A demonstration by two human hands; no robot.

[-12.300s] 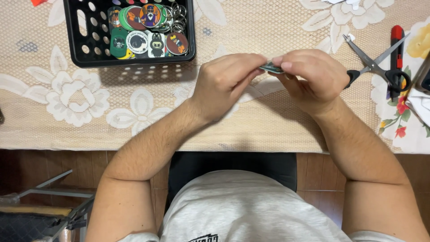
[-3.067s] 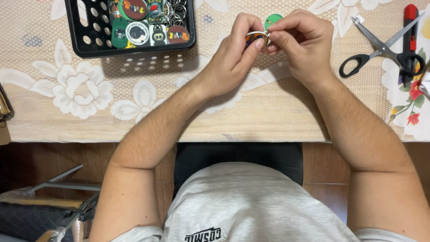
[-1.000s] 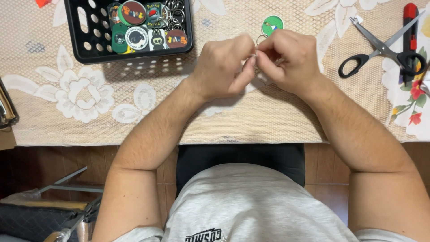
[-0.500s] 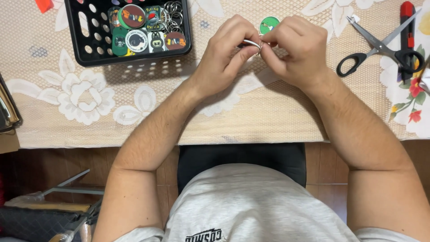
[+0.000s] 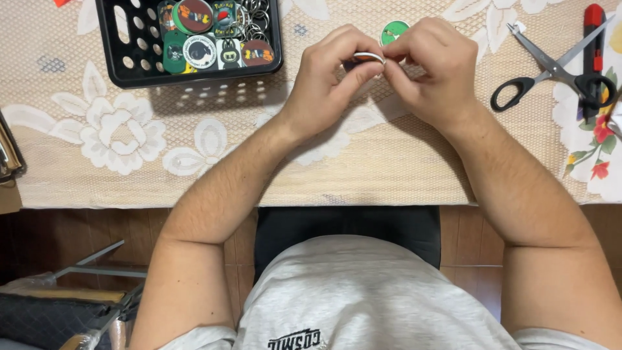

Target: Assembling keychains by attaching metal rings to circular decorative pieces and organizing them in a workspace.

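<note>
Pinching a metal ring between them, left hand and right hand meet — basket well left, scissors right.

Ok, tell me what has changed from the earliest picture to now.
Both hands moved up the table: left hand and right hand now pinch a small metal split ring beside a round green disc that was not visible before. The black plastic basket and black-handled scissors stayed put.
</note>
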